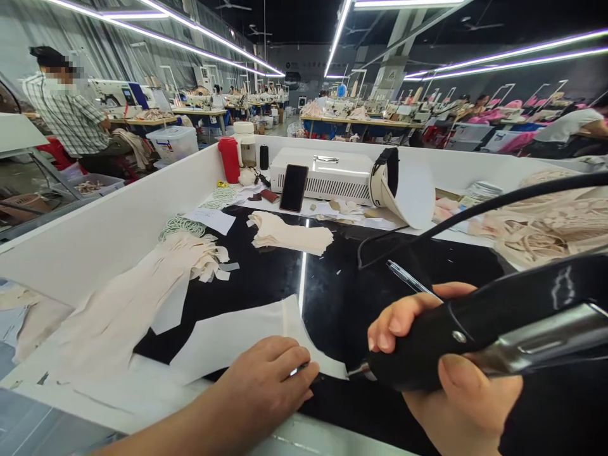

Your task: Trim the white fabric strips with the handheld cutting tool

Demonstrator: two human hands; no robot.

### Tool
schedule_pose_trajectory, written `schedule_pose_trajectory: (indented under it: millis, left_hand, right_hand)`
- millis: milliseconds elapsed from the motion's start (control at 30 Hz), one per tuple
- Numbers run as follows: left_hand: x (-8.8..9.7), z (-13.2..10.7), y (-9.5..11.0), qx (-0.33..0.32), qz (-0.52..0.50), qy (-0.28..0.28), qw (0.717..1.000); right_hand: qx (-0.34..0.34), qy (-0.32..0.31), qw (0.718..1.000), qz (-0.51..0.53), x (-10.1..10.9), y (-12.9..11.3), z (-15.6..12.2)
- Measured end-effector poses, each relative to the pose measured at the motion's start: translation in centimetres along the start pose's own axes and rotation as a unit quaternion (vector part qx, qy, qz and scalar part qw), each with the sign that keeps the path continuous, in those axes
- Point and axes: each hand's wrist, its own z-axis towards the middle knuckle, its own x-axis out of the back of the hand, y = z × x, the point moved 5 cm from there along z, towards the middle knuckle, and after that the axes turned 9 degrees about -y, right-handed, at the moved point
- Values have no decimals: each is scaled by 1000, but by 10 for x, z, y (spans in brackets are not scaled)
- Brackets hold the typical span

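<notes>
My right hand (456,367) is wrapped round a black handheld power tool (427,342) with a long metal lever and a thick cable. Its small metal tip (363,369) points left, at the corner of a white, curved fabric piece (242,335). A cream strip crosses that piece. My left hand (275,373) rests on the near edge of the piece with its fingers curled together. A small shiny metal bit (298,368) shows between those fingers; most of it is hidden. Beyond my right hand lies a silver pen-like stick (411,277).
Stacked cream fabric pieces (289,233) lie mid-table, more (128,304) at left. A white metal box (323,174), a phone (293,188), and a red bottle (229,159) stand at the back. The cable (475,209) arches over the right side. A white wall (109,247) borders the table.
</notes>
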Motion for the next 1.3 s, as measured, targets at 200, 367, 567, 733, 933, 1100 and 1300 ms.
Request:
schedule_pose_trajectory:
  millis: [200,367,567,733,933,1100,1300]
  left_hand:
    - [-2,0,-2,-25,13,34,999]
    - [-2,-1,-3,-19,-14,28,999]
    - [-2,-2,-1,-13,-19,46,999]
    - [-5,-2,0,-15,-20,57,998]
    - [-5,-1,0,-9,-26,67,997]
    - [-5,1,1,-11,-24,61,998]
    - [-3,2,2,-10,-24,65,998]
  right_hand:
    - [0,21,1000,-3,0,-4,2]
    - [-7,28,999,-13,2,-6,1]
    - [-19,43,999,-25,1,-9,3]
    - [-24,69,997,-16,-3,-7,9]
    - [-1,53,999,-3,-19,3,16]
    - [-1,29,1000,-9,-23,10,16]
    - [-2,36,999,-9,-24,12,15]
